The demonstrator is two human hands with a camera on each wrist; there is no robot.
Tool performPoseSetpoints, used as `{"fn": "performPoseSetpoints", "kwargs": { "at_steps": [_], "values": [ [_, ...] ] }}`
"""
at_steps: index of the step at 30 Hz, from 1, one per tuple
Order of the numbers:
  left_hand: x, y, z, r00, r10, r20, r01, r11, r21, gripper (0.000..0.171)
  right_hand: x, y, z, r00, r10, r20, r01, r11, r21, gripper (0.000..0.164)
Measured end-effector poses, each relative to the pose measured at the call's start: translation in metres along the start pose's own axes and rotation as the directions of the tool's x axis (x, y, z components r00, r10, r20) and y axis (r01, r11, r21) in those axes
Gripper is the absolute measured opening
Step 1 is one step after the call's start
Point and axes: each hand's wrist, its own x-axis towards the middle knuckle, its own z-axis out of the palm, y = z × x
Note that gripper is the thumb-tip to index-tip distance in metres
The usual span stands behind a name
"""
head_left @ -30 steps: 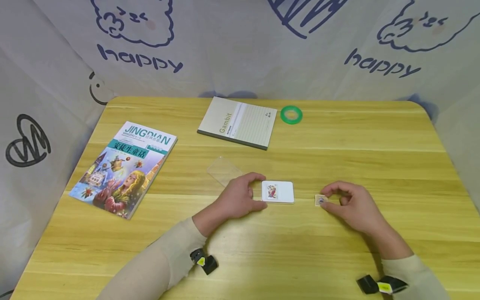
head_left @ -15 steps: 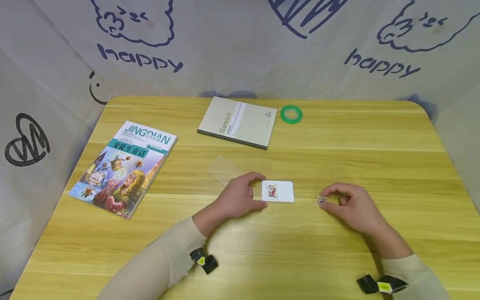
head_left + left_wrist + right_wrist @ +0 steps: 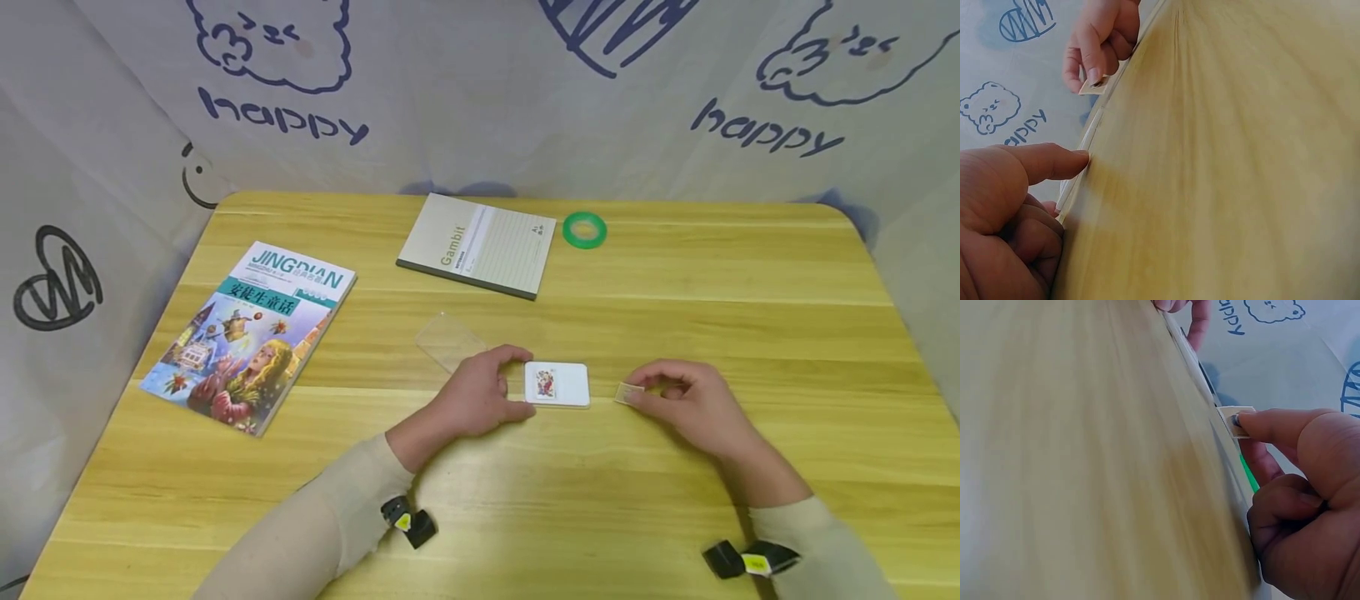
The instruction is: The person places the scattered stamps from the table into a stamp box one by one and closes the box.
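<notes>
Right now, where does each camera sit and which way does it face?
Head: on the head, facing forward and down at the table; left hand, right hand, sleeves show.
Left wrist: on that wrist, facing along the table; left hand close, right hand beyond.
Right wrist: on that wrist, facing along the table; right hand close, left hand beyond.
Both wrist views share the stamp the right hand pinches.
</notes>
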Motion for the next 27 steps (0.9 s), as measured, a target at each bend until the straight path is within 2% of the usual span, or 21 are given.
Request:
{"fn": "performPoseSetpoints", "kwargs": {
  "at_steps": [6,17,23,27],
  "values": [
    [0.000,0.000,0.000,1.000,-0.002,0.001,0.002,1.000,-0.001,0.066,0.011,-0.010,0.012,1.000,0.010,0.028,-0.012,0.997,0.080,0.013],
    [0.001,-0.001,0.000,1.000,-0.009,0.003,0.009,1.000,0.007,0.065,0.025,-0.021,0.031,0.995,-0.014,0.102,-0.002,0.989,0.149,0.012],
    [0.001,-0.001,0.000,1.000,-0.006,0.003,0.006,1.000,0.008,0.065,0.029,-0.022,0.037,0.993,-0.053,0.109,0.037,0.988,0.147,0.009],
    [0.001,-0.001,0.000,1.000,-0.007,0.001,0.007,1.000,0.009,0.065,0.030,-0.022,0.040,0.994,-0.076,0.080,0.067,0.991,0.112,0.010]
  ]
}}
